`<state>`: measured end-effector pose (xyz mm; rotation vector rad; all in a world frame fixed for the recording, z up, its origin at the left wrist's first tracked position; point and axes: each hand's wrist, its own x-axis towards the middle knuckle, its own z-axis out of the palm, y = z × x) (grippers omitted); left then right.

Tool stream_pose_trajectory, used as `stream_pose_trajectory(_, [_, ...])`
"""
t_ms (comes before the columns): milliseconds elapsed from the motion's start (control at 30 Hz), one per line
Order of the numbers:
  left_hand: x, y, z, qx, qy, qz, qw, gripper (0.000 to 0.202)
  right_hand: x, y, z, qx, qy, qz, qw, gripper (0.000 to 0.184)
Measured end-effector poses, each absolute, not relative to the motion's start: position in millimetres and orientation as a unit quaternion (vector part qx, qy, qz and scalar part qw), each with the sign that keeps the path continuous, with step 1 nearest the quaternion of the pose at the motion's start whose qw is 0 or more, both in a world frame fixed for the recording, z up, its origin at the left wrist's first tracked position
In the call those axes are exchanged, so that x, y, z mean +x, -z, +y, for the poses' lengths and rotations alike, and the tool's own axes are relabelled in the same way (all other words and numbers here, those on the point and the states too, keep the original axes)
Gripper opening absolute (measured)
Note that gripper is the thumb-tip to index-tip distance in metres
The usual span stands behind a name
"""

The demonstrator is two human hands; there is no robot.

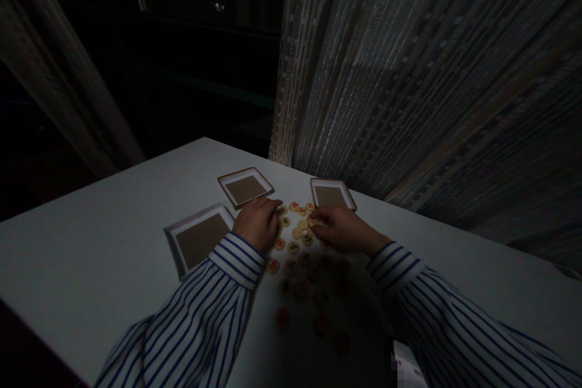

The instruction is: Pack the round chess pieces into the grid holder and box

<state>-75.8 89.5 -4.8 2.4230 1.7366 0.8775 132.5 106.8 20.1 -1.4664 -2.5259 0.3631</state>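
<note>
Round xiangqi pieces (293, 247), pale with red or dark characters, lie loosely over the white table between my hands. My left hand (257, 222) rests at the left side of the far pieces. Its index finger reaches out beside a piece (282, 210); the other fingers are mostly hidden, and no grip on a piece shows. From the right comes my right hand (339, 227), thumb and fingers pinched around a pale piece (313, 222) whose face I cannot read. Several pale pieces without visible characters (297, 232) sit just left of its fingertips. Nearer pieces (322, 297) lie in deep shadow.
Beyond my left hand lies a shallow box tray (222, 180) with a brown inside; a similar tray (351, 199) stands behind my right hand. A larger grey-rimmed tray (173, 248) is at left. Curtains (364, 73) hang behind the white table (113, 212). A white object (407, 367) sits near my right sleeve.
</note>
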Motion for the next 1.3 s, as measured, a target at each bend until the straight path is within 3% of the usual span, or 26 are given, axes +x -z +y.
stream_pose_trajectory(267, [-73,9,90,0.811,-0.327,0.486,0.001,0.027,126,-29,103,-0.543,-0.381,-0.714,0.224,0.023])
stream_pose_trajectory(467, [-72,11,88,0.825,-0.368,0.429,0.002,0.026,126,-26,105,-0.489,-0.507,-0.649,0.287,0.019])
stream_pose_trajectory(800, [-67,9,84,0.836,-0.382,0.394,0.02,0.031,120,-26,102,-0.465,-0.544,-0.631,0.3,0.024])
stream_pose_trajectory(1300, [-61,6,81,0.819,-0.386,0.424,0.039,0.017,113,-31,94,-0.474,-0.515,-0.646,0.304,0.034])
